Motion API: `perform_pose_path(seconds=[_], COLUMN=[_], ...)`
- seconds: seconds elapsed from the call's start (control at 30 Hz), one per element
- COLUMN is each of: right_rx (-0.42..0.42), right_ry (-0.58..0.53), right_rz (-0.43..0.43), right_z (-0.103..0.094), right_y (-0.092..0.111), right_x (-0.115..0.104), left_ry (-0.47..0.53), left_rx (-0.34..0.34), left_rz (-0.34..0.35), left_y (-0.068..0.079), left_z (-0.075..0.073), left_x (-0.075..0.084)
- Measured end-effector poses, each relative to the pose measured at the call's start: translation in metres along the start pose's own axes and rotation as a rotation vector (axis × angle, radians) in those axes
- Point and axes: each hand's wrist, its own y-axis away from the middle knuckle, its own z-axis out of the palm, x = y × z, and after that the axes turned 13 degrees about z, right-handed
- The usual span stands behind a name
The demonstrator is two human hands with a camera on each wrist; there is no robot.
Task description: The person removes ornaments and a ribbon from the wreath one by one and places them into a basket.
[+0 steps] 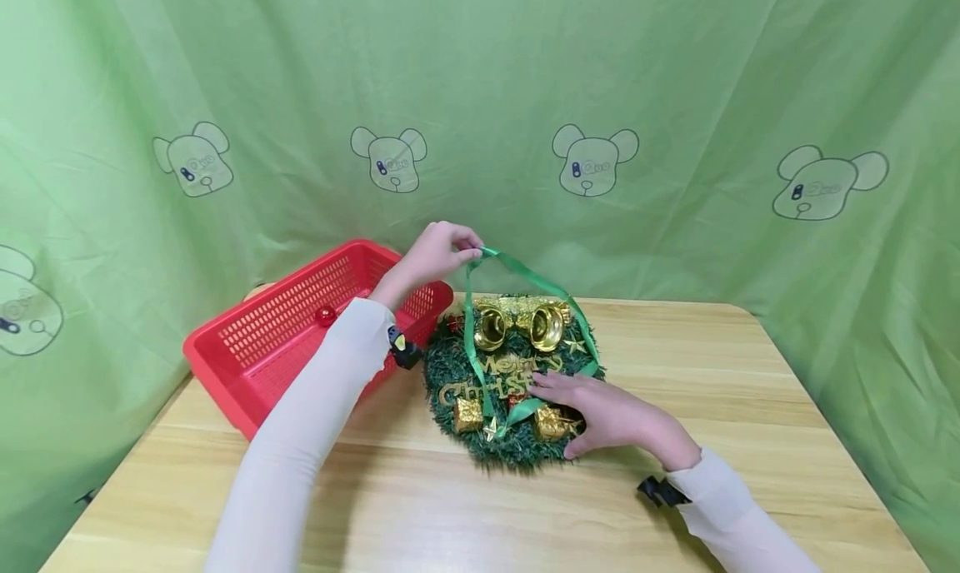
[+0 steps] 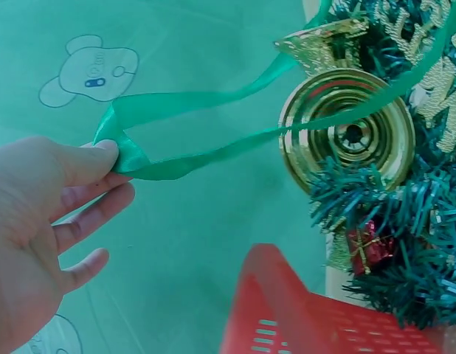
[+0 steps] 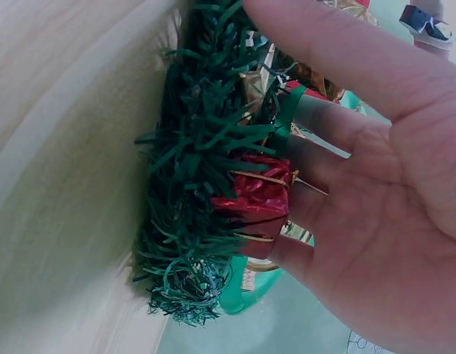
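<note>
A green Christmas wreath (image 1: 513, 455) lies on the table, trimmed with gold bells (image 1: 547, 329), gold "Merry Christmas" lettering (image 1: 517, 379) and small gold gift boxes (image 1: 468, 416). My left hand (image 1: 438, 254) pinches a green ribbon (image 2: 184, 107) between thumb and index finger, above the wreath's far side. From there the ribbon runs down in a long loop across the wreath's front. Over the near right part of the wreath, my right hand (image 1: 611, 411) spreads its fingers. In the right wrist view those fingers lie by a red gift box (image 3: 261, 193) on the wreath's edge.
To the left stands a red plastic basket (image 1: 225, 327) with perforated walls, its right end close to the wreath. Inside it is a shiny red ball (image 1: 326, 316). A green curtain (image 1: 480, 73) hangs behind the wooden table (image 1: 705, 373).
</note>
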Motion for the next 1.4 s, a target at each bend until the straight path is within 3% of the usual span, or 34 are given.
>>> perform_pose_path(seconds=[0.6, 0.87, 1.4], right_rx=[0.005, 0.004, 0.004], right_ry=[0.007, 0.009, -0.001], right_rz=[-0.016, -0.013, -0.011], right_z=[0.000, 0.000, 0.001], right_y=[-0.001, -0.001, 0.000], right_x=[0.000, 0.000, 0.001], left_ry=[-0.039, -0.061, -0.126], left_rx=[0.133, 0.196, 0.301], left_rz=[-0.007, -0.002, -0.062], left_y=[0.006, 0.015, 0.036], left_z=[-0.045, -0.064, -0.107], left_x=[-0.001, -0.007, -0.011])
